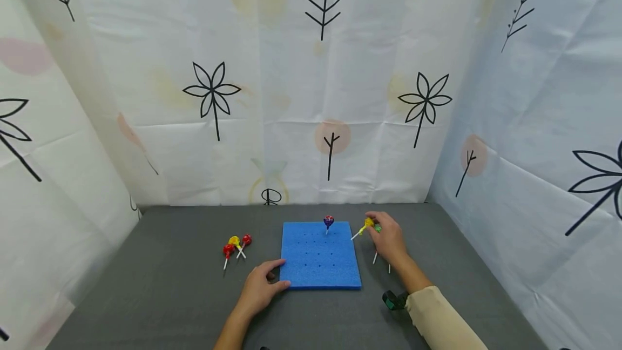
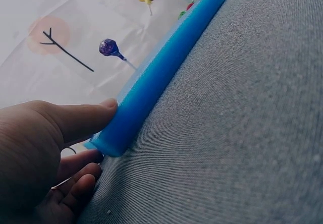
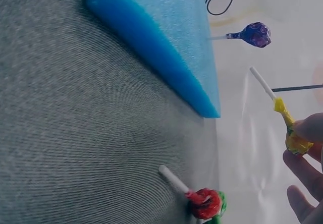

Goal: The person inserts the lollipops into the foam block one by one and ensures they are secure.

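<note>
A yellow-wrapped lollipop [image 1: 368,222] is pinched by its candy end in my right hand [image 1: 389,239], its white stick pointing down and left above the board's right edge. The blue foam board [image 1: 320,274] has rows of small holes. My left hand [image 1: 257,289] holds its near left corner, thumb at the front and fingers by the left side. A purple lollipop [image 3: 256,34] stands upright in the board near its far edge. Under the right hand lie a green lollipop [image 1: 377,228] and a red lollipop [image 3: 204,204], partly hidden in the head view.
Left of the board lie two red lollipops, one nearer [image 1: 228,250] and one farther [image 1: 247,240], with a yellow lollipop [image 1: 235,241] between them. A dark wrist device [image 1: 394,300] hangs by the right sleeve. Patterned cloth walls [image 1: 291,69] surround the grey tabletop [image 1: 170,285].
</note>
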Available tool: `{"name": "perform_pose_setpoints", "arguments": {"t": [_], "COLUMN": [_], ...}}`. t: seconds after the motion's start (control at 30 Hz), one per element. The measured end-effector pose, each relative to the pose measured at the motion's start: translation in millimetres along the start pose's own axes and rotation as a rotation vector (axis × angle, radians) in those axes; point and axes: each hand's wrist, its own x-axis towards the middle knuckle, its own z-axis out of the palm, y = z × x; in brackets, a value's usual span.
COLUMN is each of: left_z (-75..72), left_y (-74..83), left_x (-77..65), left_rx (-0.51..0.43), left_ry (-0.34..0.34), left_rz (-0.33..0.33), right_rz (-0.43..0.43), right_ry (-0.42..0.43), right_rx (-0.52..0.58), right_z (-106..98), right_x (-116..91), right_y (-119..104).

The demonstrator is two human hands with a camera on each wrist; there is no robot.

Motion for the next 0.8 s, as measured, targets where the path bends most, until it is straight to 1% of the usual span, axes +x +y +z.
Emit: {"name": "perform_pose_setpoints", "arguments": {"t": [0.37, 0.57, 0.8], "left_z": [-0.1, -0.2, 0.2], "left_y": [-0.8, -0.2, -1.2], "left_x": [-0.1, -0.2, 0.0], "left_rx": [-0.014, -0.016, -0.020], "left_ry": [0.009, 0.013, 0.003], "left_rz": [0.008, 0.016, 0.005], "right_rz": [-0.035, -0.073, -0.052], "right_ry": [0.009, 0.023, 0.000], "right_rx": [-0.010, -0.016, -0.033], "right_z": [3, 8, 16], "right_x": [10, 18, 27], "right_y": [-9, -12, -15]}}
